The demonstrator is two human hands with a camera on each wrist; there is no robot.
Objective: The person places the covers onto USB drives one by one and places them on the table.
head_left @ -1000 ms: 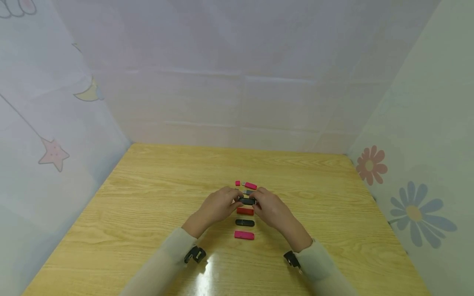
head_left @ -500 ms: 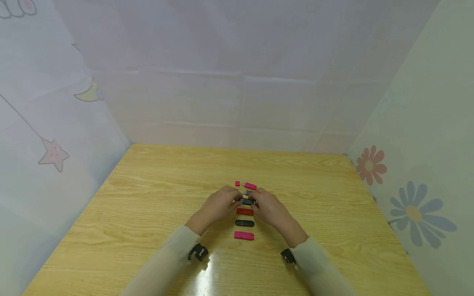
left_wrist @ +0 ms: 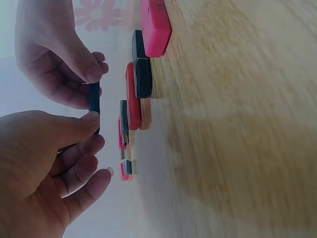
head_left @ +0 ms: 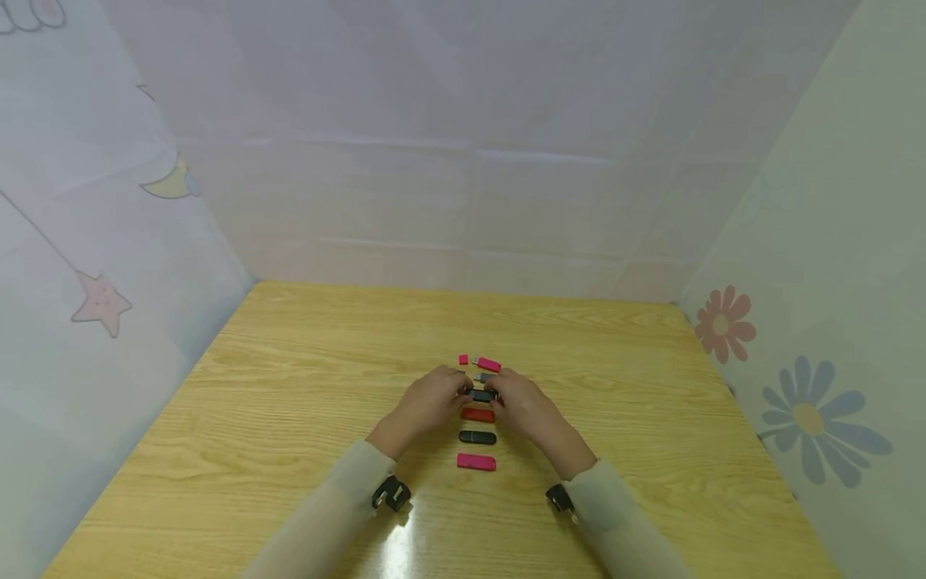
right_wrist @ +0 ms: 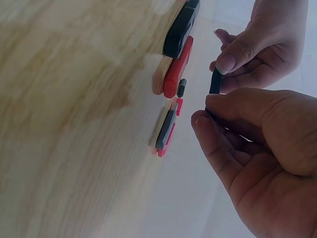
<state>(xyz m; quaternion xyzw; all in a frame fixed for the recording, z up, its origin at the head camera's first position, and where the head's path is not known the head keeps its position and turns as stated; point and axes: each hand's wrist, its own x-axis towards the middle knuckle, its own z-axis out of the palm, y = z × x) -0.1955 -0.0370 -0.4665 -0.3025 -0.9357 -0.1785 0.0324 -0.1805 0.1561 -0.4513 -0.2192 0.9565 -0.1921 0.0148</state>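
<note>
A black USB flash drive [head_left: 481,396] is held level above the table between both hands. My left hand [head_left: 432,402] pinches its left end with thumb and fingers, while my right hand [head_left: 526,404] pinches the right end. The wrist views show the dark edge of this flash drive [left_wrist: 94,101], its ends covered by fingertips. Whether its cap is on cannot be made out. Just nearer than the hands lies a red flash drive [head_left: 477,415], then a black one with a pale band [head_left: 477,437], then a pink one [head_left: 476,462].
Beyond the hands, an uncapped pink flash drive [head_left: 489,364] lies beside its pink cap [head_left: 464,359]. A dark uncapped flash drive [head_left: 484,377] is partly hidden by my right hand; its small dark cap [right_wrist: 182,88] lies apart. Printed cloth walls surround the wooden table [head_left: 325,338].
Both wrists have shifted slightly inward, towards each other. The hands keep their pinch on the black flash drive, and the drives on the table have not moved.
</note>
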